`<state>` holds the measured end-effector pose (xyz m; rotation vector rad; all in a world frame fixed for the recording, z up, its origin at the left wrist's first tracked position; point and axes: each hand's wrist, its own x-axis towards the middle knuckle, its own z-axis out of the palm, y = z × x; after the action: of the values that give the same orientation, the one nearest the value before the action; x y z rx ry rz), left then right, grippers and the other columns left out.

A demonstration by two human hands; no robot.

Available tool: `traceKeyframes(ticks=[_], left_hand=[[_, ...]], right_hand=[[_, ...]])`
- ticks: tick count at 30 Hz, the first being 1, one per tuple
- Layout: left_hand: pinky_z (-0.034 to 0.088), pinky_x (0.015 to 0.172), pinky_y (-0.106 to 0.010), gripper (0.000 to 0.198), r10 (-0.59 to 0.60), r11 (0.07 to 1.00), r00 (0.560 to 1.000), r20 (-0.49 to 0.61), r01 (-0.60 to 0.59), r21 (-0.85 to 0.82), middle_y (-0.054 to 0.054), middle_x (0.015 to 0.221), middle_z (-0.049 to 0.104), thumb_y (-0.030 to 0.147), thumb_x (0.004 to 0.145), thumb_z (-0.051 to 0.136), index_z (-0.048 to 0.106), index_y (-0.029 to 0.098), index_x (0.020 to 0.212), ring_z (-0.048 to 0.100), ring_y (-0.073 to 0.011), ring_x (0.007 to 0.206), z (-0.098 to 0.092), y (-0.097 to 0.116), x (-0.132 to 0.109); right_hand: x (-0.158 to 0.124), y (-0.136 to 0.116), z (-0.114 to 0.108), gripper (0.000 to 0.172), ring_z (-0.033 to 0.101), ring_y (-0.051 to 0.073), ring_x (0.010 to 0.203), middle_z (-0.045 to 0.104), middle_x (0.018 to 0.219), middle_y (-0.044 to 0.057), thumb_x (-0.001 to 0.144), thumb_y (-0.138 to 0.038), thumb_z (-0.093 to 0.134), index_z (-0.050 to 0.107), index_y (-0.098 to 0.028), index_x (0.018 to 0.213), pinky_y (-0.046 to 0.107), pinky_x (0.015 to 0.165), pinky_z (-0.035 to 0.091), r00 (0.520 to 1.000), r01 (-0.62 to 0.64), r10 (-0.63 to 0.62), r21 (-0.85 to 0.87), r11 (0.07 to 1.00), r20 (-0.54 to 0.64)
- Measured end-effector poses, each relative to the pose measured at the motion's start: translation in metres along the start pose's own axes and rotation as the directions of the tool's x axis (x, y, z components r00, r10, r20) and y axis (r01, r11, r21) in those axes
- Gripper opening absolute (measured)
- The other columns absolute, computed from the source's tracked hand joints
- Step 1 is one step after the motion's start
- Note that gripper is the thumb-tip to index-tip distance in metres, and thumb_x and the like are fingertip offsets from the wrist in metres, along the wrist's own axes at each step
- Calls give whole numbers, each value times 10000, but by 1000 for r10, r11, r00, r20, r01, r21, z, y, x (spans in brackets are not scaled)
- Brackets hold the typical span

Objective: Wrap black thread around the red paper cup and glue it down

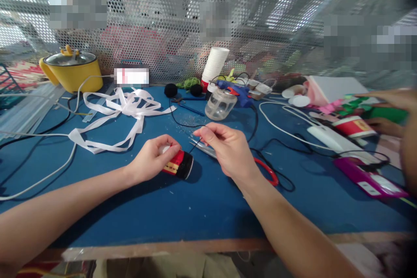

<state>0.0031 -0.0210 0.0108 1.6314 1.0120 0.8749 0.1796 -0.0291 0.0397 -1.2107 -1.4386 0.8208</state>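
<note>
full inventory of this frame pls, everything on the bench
table: 1, blue top, under everything
perforated screen: 1, grey metal, behind table
pot: 1, yellow, glass lid, far left
ribbon: 1 tangle, white, left of centre
pompoms: 2, black, back centre
paper cup stack: 1, white, back centre
jar: 1, clear, in front of the stack
glue gun: 1, blue, right of jar
scissors: 1, red handles, partly under right hand
flat case: 1, magenta, right
red cup: 1, red, far right
other person's hand: 1, right edge
small cup: 1, red and black, on its side in left hand
thread: 1, black, pinched by right hand
left hand: grips small cup
right hand: pinches thread
</note>
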Motion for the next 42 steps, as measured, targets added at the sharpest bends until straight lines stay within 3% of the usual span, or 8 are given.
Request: traceKeyframes(ticks=[4, 16, 30, 42], left_hand=[[397, 506, -192, 256, -13, 1000, 1000, -6, 13, 7, -13, 653, 579, 386, 780, 522, 558, 133, 761, 485, -89, 549, 0, 0, 1], [407, 515, -185, 200, 104, 989, 994, 30, -106, 107, -23, 702, 605, 318, 816, 492, 568, 136, 780, 516, -98, 590, 2, 0, -4], [432, 539, -184, 199, 256, 955, 964, 68, -263, 135, -33, 709, 647, 289, 844, 488, 598, 126, 822, 536, -88, 562, 1, 4, -14], [404, 493, -182, 215, 324, 935, 945, 43, -326, 136, -56, 697, 655, 280, 843, 490, 611, 103, 851, 509, -82, 521, 1, 2, -14]], right_hand=[[-1, 0, -1, 223, 519, 131, 606, 616, 629, 6, 748, -431, 626, 685, -226, 680, 249, 550, 430, 1000, 24, -25, -47, 999, -16], [0, -5, 0, 210, 556, 130, 592, 623, 607, 2, 761, -384, 608, 666, -210, 660, 240, 524, 426, 999, 3, -8, -135, 991, -41], [6, 5, 6, 237, 553, 136, 602, 650, 640, 16, 759, -392, 605, 668, -182, 670, 260, 569, 417, 997, -52, 60, -145, 988, 52], [7, 9, 8, 244, 474, 111, 542, 613, 597, -1, 736, -397, 612, 662, -172, 655, 252, 545, 364, 983, -111, 133, -169, 979, 125]])
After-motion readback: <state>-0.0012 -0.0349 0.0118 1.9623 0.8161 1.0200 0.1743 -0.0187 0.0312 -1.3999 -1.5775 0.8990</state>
